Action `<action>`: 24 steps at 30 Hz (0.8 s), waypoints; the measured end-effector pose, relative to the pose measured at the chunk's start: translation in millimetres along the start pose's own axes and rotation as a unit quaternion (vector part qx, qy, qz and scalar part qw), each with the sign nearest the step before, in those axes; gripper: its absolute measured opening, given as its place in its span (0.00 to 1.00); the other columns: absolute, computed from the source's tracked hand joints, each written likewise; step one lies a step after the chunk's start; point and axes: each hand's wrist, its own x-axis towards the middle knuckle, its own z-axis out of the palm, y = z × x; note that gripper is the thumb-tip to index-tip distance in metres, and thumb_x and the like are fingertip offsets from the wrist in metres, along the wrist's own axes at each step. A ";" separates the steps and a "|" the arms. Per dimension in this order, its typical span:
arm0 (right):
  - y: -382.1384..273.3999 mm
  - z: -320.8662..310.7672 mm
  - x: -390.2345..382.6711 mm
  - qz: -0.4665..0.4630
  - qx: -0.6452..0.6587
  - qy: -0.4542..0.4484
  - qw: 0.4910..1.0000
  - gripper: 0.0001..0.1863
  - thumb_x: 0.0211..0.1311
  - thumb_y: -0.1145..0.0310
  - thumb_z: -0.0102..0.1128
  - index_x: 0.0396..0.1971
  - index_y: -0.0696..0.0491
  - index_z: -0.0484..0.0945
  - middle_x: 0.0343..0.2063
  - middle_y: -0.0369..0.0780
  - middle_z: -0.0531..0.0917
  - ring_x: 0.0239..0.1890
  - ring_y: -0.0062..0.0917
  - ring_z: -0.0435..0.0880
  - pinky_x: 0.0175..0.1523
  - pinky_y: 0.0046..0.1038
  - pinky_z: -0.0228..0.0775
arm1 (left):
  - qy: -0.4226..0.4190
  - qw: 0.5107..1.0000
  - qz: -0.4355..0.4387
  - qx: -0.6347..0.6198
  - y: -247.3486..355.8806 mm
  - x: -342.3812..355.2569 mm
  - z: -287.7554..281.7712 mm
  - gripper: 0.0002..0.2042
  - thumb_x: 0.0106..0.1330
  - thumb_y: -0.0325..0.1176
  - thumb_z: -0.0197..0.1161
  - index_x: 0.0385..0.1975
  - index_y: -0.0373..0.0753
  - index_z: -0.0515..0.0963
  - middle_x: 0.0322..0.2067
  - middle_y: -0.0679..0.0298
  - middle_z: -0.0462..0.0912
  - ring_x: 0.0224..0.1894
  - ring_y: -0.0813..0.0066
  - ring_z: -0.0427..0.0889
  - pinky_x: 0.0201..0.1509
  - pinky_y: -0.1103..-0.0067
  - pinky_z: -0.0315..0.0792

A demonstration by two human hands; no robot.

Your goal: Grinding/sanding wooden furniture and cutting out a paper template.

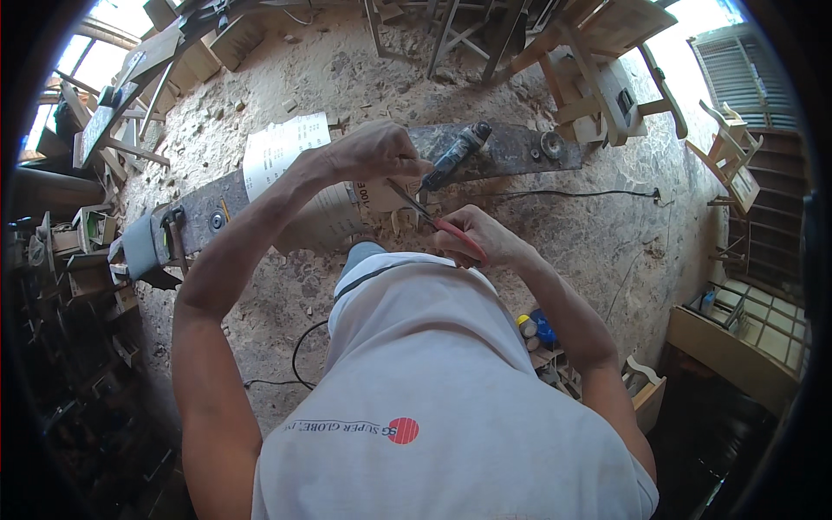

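Observation:
Red-handled scissors (464, 238) are in my right hand (490, 232), fingers wrapped round the handles, blades parted and pointing up and left. My left hand (377, 152) is closed just above the blades; whatever its fingers hold is hidden. Beneath it lies a piece of sandpaper with a pale printed backing (381, 197), close to the blade tips. A larger sheet of the same sandpaper (279, 143) drapes across the bench (195, 204) under my left forearm, its near end curling down. To the right of my left hand, a dark blue power tool (457, 156) rests on the bench.
A hammer (176, 238), a pencil (225, 210) and a round disc (217, 218) lie at the bench's left; another disc (551, 145) is at its right end. A black cord (576, 193) crosses the dusty floor. Wooden chair frames (598, 78) stand at the far right.

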 end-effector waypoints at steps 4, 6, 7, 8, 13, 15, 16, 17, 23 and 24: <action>-7.5 -0.9 -5.7 0.014 -0.036 0.017 0.999 0.20 0.72 0.58 0.67 0.22 0.55 0.79 0.15 0.28 0.75 0.18 0.10 0.71 0.23 0.21 0.61 | -0.024 0.999 0.020 0.028 10.2 0.6 0.2 0.29 0.76 0.52 0.69 0.15 0.35 0.78 0.11 0.66 0.59 0.17 0.73 0.57 0.23 0.64 0.58; -10.8 -1.5 -6.6 0.033 -0.108 0.032 0.993 0.15 0.71 0.63 0.67 0.26 0.58 0.83 0.16 0.28 0.76 0.19 0.10 0.69 0.23 0.23 0.61 | -0.061 0.995 0.042 0.066 13.3 0.3 2.2 0.26 0.76 0.52 0.68 0.19 0.38 0.87 0.11 0.67 0.72 0.15 0.74 0.67 0.23 0.64 0.64; -12.1 -1.7 -6.9 0.014 -0.098 0.026 0.995 0.15 0.71 0.63 0.67 0.26 0.58 0.83 0.16 0.28 0.76 0.19 0.10 0.69 0.23 0.23 0.61 | -0.059 0.995 0.038 0.075 13.8 -0.2 3.0 0.26 0.76 0.52 0.68 0.19 0.38 0.87 0.11 0.67 0.72 0.15 0.74 0.67 0.23 0.64 0.64; -13.6 -2.4 -7.0 0.003 -0.118 0.035 0.992 0.14 0.70 0.64 0.67 0.29 0.59 0.85 0.17 0.29 0.77 0.20 0.10 0.69 0.25 0.24 0.62 | -0.067 0.995 0.017 0.072 13.6 -0.2 3.9 0.25 0.76 0.52 0.68 0.21 0.38 0.88 0.12 0.67 0.73 0.15 0.74 0.67 0.24 0.65 0.65; -16.2 -7.8 -11.0 0.080 -0.238 0.073 0.965 0.17 0.70 0.60 0.67 0.36 0.62 0.86 0.19 0.37 0.84 0.22 0.19 0.79 0.32 0.30 0.71 | -0.040 0.998 -0.041 0.029 1.3 -7.2 12.0 0.25 0.77 0.50 0.68 0.21 0.37 0.87 0.11 0.66 0.68 0.16 0.75 0.64 0.24 0.67 0.63; -11.0 -4.4 -11.6 0.017 -0.342 0.104 0.934 0.27 0.71 0.44 0.63 0.45 0.57 0.88 0.28 0.50 0.89 0.33 0.45 0.91 0.43 0.45 0.79 | 0.063 0.969 -0.227 -0.074 -7.2 -16.4 19.7 0.21 0.80 0.48 0.64 0.36 0.34 0.90 0.23 0.66 0.83 0.25 0.77 0.79 0.30 0.72 0.73; -6.8 -0.2 -9.3 0.015 -0.339 0.110 0.934 0.27 0.71 0.44 0.63 0.45 0.57 0.88 0.28 0.50 0.89 0.33 0.45 0.91 0.43 0.45 0.79 | 0.061 0.968 -0.233 -0.066 -11.0 -22.4 25.7 0.21 0.80 0.48 0.64 0.36 0.34 0.90 0.23 0.66 0.83 0.25 0.77 0.79 0.30 0.72 0.73; -1.2 6.7 -5.3 0.014 -0.318 0.149 0.936 0.27 0.72 0.43 0.61 0.45 0.56 0.87 0.31 0.51 0.90 0.36 0.48 0.90 0.45 0.48 0.79 | 0.170 0.947 -0.184 -0.201 -14.1 -28.8 33.7 0.19 0.81 0.46 0.63 0.44 0.32 0.87 0.32 0.64 0.86 0.33 0.76 0.84 0.36 0.74 0.78; 28.1 35.7 28.2 0.018 -0.354 0.301 0.885 0.25 0.73 0.45 0.60 0.38 0.57 0.83 0.30 0.52 0.90 0.37 0.51 0.91 0.47 0.50 0.80 | 0.340 0.791 -0.158 -0.483 -17.9 -42.9 93.3 0.17 0.82 0.37 0.62 0.60 0.32 0.80 0.50 0.59 0.89 0.50 0.74 0.89 0.54 0.73 0.88; 30.7 39.0 31.8 -0.008 -0.356 0.323 0.877 0.24 0.72 0.46 0.61 0.38 0.56 0.83 0.30 0.52 0.90 0.36 0.51 0.91 0.46 0.50 0.81 | 0.360 0.781 -0.171 -0.481 -16.6 -43.1 100.6 0.16 0.81 0.37 0.63 0.60 0.33 0.80 0.49 0.60 0.89 0.49 0.74 0.89 0.54 0.73 0.88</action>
